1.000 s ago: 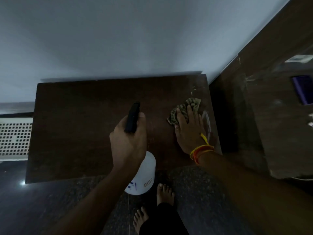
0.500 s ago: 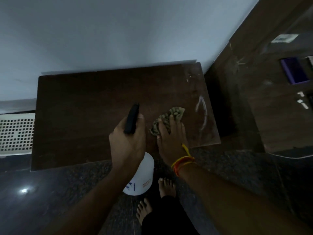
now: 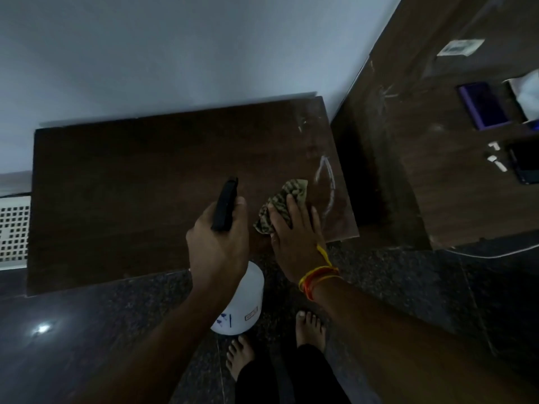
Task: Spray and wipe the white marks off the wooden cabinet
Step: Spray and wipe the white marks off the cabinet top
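With my right hand [image 3: 294, 237] flat on the cloth [image 3: 281, 207] and my left hand [image 3: 217, 243] gripping the spray bottle [image 3: 239, 301], I'd press firmly rightward across the white marks [image 3: 328, 182] on the cabinet [image 3: 131, 185].

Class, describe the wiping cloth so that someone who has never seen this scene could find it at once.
Find the dark wooden cabinet top against the pale wall. Near its right front corner, the right hand presses flat on a crumpled cloth. Its green-and-tan pattern sets it apart from the white marks beside it.

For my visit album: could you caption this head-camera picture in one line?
Left hand holds a spray bottle while the right hand presses a cloth beside white marks on the wooden cabinet.
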